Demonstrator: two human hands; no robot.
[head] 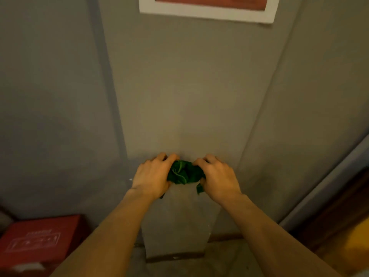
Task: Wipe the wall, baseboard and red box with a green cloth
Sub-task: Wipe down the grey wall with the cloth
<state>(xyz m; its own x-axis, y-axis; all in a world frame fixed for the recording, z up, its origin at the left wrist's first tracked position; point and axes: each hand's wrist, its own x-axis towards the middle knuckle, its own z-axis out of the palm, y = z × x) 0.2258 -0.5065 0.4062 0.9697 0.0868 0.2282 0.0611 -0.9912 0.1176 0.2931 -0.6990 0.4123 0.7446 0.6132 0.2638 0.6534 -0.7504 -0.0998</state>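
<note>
A bunched green cloth point(184, 173) is pressed against the grey wall point(185, 96) of a projecting column, low down. My left hand point(152, 174) grips its left side and my right hand point(216, 176) grips its right side; both sets of fingers curl over the cloth onto the wall. A corner of the cloth hangs below my right hand. The red box point(38, 239) with white printing lies on the floor at the lower left, apart from both hands. A dark baseboard point(175, 256) runs along the foot of the column.
A white-framed picture point(207, 12) hangs on the wall above. A grey door frame point(327, 188) and dark wooden door point(343, 216) stand at the right. The concrete floor point(225, 260) shows beneath the column.
</note>
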